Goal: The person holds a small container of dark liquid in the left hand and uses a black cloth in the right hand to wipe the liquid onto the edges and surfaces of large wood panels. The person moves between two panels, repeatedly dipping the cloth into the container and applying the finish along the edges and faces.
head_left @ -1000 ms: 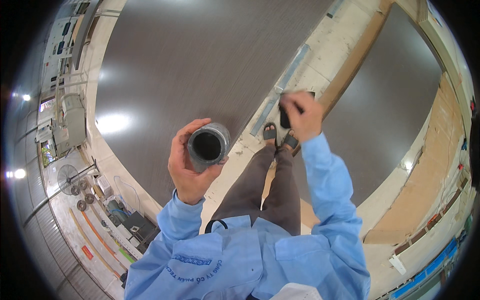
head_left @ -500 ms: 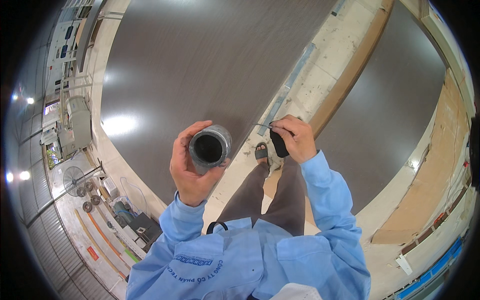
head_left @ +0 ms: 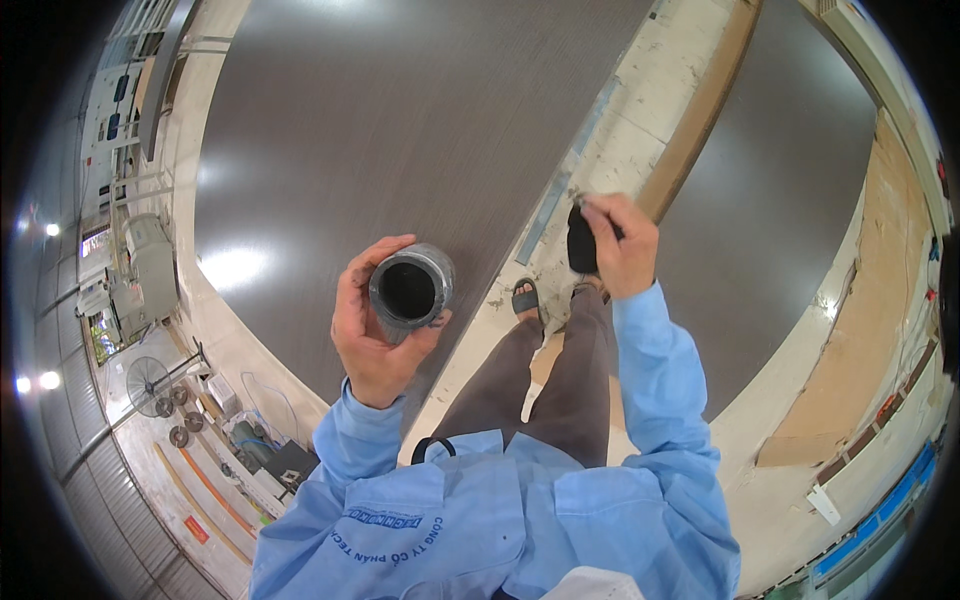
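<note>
Right hand [head_left: 626, 250] just swung further from the grey tube [head_left: 414, 286], fingers closed on some black thing [head_left: 581, 242], so those two are apart, left hand [head_left: 374, 352] clamped round the tube over the dark panel [head_left: 400, 130].

Two broad brown-grey panels [head_left: 400, 150] — one grey round-mouthed container [head_left: 440, 275], one black object [head_left: 581, 242], one light-blue shirt [head_left: 500, 510], one fan [head_left: 148, 385], four dark rings [head_left: 187, 436] — and one sandal [head_left: 525, 299] clearly in view.
</note>
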Demonstrator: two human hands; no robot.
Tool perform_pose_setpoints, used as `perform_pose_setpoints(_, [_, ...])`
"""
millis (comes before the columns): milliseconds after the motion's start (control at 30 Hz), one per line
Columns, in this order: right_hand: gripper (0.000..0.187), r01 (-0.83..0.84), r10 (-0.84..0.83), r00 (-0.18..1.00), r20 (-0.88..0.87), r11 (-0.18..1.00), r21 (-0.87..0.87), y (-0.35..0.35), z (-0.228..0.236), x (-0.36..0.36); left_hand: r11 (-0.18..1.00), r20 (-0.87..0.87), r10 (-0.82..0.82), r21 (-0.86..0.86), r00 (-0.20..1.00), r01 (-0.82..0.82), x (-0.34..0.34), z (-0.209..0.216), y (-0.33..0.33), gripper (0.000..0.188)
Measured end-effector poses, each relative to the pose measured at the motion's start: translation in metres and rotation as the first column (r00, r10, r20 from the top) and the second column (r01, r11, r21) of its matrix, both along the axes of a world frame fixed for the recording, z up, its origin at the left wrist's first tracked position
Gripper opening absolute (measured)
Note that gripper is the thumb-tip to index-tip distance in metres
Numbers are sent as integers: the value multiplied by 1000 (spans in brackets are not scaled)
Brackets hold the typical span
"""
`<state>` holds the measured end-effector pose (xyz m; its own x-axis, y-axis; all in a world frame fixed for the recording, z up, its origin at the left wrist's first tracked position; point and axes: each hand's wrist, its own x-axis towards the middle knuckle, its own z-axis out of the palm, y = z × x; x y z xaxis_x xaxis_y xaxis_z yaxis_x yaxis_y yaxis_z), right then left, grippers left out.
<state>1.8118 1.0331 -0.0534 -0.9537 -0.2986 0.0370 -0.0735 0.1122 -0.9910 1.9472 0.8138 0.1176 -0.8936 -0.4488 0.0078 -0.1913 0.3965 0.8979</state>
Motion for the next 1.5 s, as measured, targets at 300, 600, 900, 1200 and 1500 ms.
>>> perform_pose_setpoints(300, [10, 91, -92, 994, -59, 996, -22, -8, 6, -4, 999, -18, -54, -6, 998, 54, 7, 2, -11, 76])
perform_pose_setpoints(600, [12, -49, 35, 989, -140, 994, -96, -9, -9, 13, 997, -59, -72, -32, 996, 70, 16, 2, -21, 75])
perform_pose_setpoints(900, [11, -282, 282, 959, 22, 948, 151, -18, 18, 44, 998, -85, -69, -10, 994, 69, 29, -2, -30, 75])
perform_pose_setpoints(1200, [11, -38, 44, 996, -80, 996, 77, -18, 1, 62, 996, -107, -89, -13, 990, 88, 48, -7, -42, 75])
perform_pose_setpoints(1500, [9, 76, -75, 996, -54, 997, 20, -21, -11, 83, 991, -114, -127, 27, 985, 131, 80, -15, -54, 76])
